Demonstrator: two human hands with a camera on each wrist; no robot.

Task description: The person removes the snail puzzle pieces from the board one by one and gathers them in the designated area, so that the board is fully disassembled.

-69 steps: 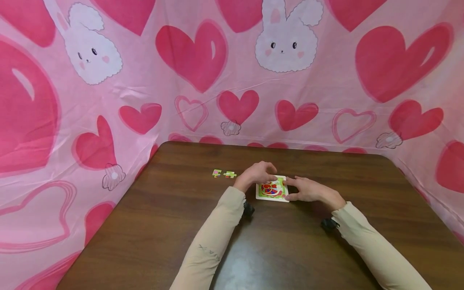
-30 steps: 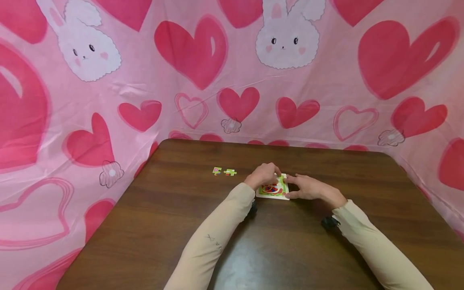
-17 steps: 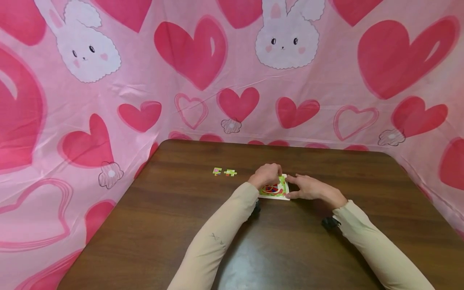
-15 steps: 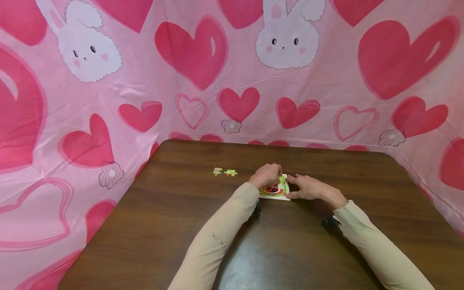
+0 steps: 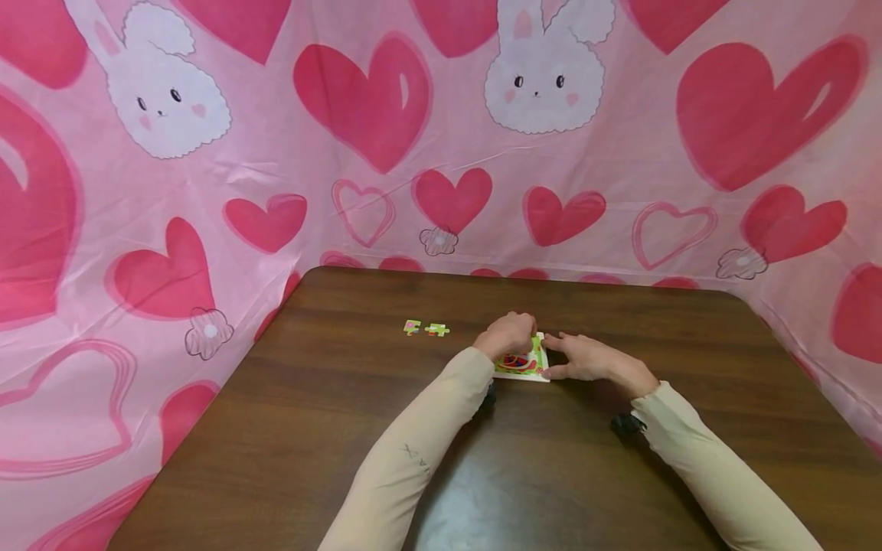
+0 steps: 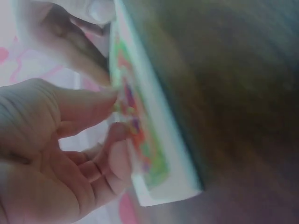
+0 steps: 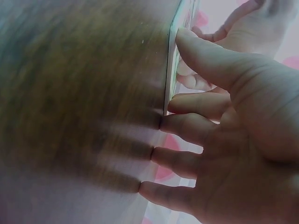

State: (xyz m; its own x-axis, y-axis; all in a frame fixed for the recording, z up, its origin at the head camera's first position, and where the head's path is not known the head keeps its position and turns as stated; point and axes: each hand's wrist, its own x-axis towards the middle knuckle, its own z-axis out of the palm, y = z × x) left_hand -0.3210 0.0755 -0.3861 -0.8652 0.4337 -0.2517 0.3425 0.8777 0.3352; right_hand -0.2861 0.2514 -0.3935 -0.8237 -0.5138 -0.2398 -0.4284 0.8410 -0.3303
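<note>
A small square jigsaw puzzle board [image 5: 521, 376], white-rimmed with a green and red picture, lies flat on the table. My left hand [image 5: 508, 334] reaches over its left and far part, hiding much of the picture. In the left wrist view, the left thumb and bent index finger pinch at a puzzle piece [image 6: 125, 111] on the board's face; the fingertips partly cover it. My right hand [image 5: 586, 358] steadies the board's right side, thumb on the near corner and index finger at the edge. Its other fingers are spread, tips on the table in the right wrist view.
Two loose puzzle pieces, one green with pink [image 5: 411, 327] and one green with white and red [image 5: 437, 330], lie left of the board. The brown wooden table [image 5: 331, 428] meets a pink heart-and-rabbit cloth [image 5: 372, 99] at its back and sides.
My left hand has moved right and down onto the board, and its fingers have curled over the picture. The right hand and the two loose pieces have stayed in place.
</note>
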